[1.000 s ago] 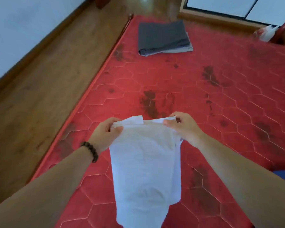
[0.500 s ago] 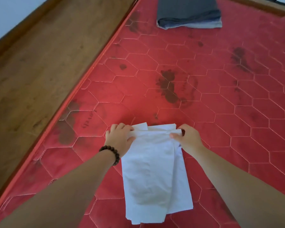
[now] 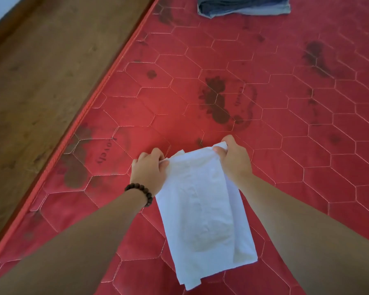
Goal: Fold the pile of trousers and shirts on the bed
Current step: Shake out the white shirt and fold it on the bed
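A white garment, folded into a long narrow strip, lies on the red quilted mattress in front of me. My left hand, with a dark bead bracelet on the wrist, pinches its far left corner. My right hand pinches the far right corner, slightly higher. The near end of the strip rests flat on the mattress, slanting to the right. A folded dark grey garment on top of a lighter one lies at the far edge of the view.
The mattress edge runs diagonally on the left, with brown wooden floor beyond it. Dark flower prints mark the red cover.
The white garment went from hanging in the air to lying on the mattress. Both hands moved down and forward with it, and my view tilted further down.
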Motion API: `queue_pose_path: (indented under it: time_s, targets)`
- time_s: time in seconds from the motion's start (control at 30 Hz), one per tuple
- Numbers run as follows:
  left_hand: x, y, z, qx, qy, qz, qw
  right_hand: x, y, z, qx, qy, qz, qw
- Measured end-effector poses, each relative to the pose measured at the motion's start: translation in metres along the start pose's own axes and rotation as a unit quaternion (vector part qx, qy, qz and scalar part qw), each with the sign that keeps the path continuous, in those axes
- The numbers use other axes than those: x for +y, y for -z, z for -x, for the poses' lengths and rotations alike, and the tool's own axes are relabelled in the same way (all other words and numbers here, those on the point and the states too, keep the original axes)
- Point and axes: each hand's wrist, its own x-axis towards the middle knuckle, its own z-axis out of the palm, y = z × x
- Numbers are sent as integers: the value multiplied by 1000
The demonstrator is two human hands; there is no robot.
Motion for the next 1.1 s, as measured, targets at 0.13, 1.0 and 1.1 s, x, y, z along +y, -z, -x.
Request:
queue_pose_path:
  time_s: [0.13, 1.0, 1.1]
  targets:
    - [9, -5, 14, 92, -1, -79, 993, -6, -8, 6, 21, -15, 123, 992]
    - [12, -51, 57, -71, -156, -267, 948, 16, -81, 180, -4, 114, 204, 972]
    - [18, -43, 52, -51, -163, -288, 943, 36, -70, 167, -8, 123, 204, 971]
